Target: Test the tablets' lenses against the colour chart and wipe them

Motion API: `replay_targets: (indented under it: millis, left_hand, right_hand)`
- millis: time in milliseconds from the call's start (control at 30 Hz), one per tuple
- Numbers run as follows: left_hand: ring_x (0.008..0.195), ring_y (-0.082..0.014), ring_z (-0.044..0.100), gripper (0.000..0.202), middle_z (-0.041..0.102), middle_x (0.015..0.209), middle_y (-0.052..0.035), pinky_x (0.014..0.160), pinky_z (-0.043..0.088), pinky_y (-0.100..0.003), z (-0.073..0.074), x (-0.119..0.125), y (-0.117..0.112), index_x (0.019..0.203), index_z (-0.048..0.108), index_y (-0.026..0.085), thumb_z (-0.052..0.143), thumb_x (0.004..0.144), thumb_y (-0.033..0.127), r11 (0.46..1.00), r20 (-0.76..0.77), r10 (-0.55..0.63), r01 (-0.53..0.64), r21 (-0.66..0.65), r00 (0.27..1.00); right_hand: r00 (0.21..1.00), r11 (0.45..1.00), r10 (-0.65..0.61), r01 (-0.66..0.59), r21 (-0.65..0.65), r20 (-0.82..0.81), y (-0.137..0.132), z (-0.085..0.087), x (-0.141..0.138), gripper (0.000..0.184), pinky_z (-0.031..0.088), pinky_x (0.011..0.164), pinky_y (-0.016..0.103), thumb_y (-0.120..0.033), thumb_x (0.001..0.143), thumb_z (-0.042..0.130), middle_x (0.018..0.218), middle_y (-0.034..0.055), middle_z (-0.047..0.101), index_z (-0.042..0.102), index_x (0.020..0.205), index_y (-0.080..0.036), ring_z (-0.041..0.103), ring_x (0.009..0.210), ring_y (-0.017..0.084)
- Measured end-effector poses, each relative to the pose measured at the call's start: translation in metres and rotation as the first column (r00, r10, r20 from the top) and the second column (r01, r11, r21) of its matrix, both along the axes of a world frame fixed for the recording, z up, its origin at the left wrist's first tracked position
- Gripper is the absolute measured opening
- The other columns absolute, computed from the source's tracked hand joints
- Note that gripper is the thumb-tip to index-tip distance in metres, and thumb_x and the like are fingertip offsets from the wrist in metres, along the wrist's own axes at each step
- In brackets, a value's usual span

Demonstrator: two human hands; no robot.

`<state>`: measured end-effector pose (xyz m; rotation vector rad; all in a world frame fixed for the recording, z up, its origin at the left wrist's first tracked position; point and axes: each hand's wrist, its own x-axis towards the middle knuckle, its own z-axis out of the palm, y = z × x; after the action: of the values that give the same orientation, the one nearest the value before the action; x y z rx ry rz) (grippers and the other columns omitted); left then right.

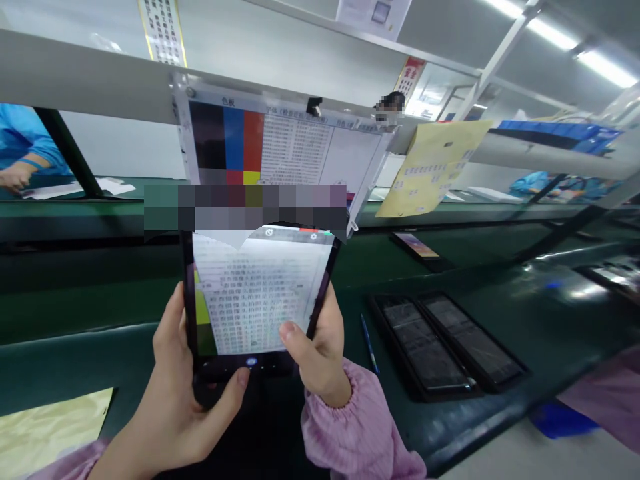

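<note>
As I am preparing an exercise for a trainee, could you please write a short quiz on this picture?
1. True or false: the left hand and the right hand both hold the tablet.
2. What colour is the pen on the bench? A) red B) blue C) yellow
3. Fill in: just right of the pen, ____ dark-screened devices lie side by side.

Key: 1. True. 2. B. 3. two.

Tablet (250, 293) top pixelated over; lower-left yellow paper (60, 423) cut off.
</note>
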<state>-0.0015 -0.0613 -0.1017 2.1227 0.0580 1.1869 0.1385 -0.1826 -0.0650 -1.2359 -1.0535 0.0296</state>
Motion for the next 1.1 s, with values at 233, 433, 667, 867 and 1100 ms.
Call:
replay_targets:
  millis: [233, 433, 667, 867, 1100]
  left_hand:
    - [0.142, -0.0344, 0.053, 0.117, 0.042, 0.159, -0.0145, 0.112, 0.055, -0.046, 0.0024, 0.0002, 0.0000, 0.168, 0.003, 0.033, 0.077, 0.080, 0.018, 0.999, 0.003, -0.008, 0.008, -0.044, 1.000]
    - [0.145, -0.0351, 0.050, 0.118, 0.036, 0.162, -0.0163, 0.113, 0.054, -0.045, 0.0053, 0.0002, -0.0023, 0.168, 0.000, 0.032, 0.078, 0.080, 0.018, 0.998, -0.023, 0.008, -0.009, -0.054, 1.000]
    - [0.144, -0.0263, 0.051, 0.119, 0.038, 0.161, -0.0122, 0.114, 0.051, -0.031, 0.0032, 0.0036, -0.0014, 0.169, 0.001, 0.028, 0.078, 0.079, 0.017, 0.999, 0.035, -0.025, 0.026, -0.039, 0.999]
    - [0.145, -0.0229, 0.050, 0.119, 0.034, 0.163, -0.0100, 0.114, 0.048, -0.026, 0.0030, 0.0053, -0.0028, 0.169, 0.002, 0.029, 0.078, 0.079, 0.017, 0.998, 0.037, -0.020, 0.023, -0.057, 0.999]
    - [0.147, -0.0242, 0.047, 0.123, 0.032, 0.165, -0.0075, 0.118, 0.044, -0.029, 0.0003, 0.0035, -0.0009, 0.168, 0.003, 0.033, 0.083, 0.076, 0.025, 0.997, 0.019, 0.010, -0.009, -0.074, 1.000]
  right_hand:
    - [0.997, 0.994, 0.083, -0.083, 0.064, 0.010, 0.0010, 0.0016, -0.0010, 0.044, 0.063, 0.097, 0.046, -0.044, 0.101, 0.056, 0.130, 0.0098, 0.065, 0.049, 0.141, -0.029, 0.067, 0.117, 0.029]
    - [0.996, 0.993, 0.094, -0.094, 0.065, 0.005, 0.0009, 0.0000, -0.0002, 0.044, 0.063, 0.097, 0.045, -0.046, 0.102, 0.056, 0.129, 0.0095, 0.065, 0.048, 0.141, -0.028, 0.067, 0.118, 0.028]
    - [0.986, 0.975, 0.165, -0.157, 0.155, -0.038, 0.0026, 0.0021, -0.0021, 0.043, 0.061, 0.102, 0.047, -0.037, 0.101, 0.063, 0.128, 0.0083, 0.066, 0.052, 0.142, -0.029, 0.067, 0.119, 0.028]
    - [0.973, 0.953, 0.230, -0.217, 0.213, -0.038, 0.0040, 0.0031, -0.0016, 0.042, 0.062, 0.102, 0.045, -0.030, 0.101, 0.064, 0.128, 0.0052, 0.067, 0.053, 0.142, -0.032, 0.068, 0.118, 0.025]
    - [0.978, 0.961, 0.206, -0.196, 0.195, -0.035, 0.0029, 0.0035, -0.0016, 0.043, 0.062, 0.102, 0.043, -0.030, 0.101, 0.064, 0.128, 0.0051, 0.067, 0.053, 0.143, -0.032, 0.068, 0.118, 0.025]
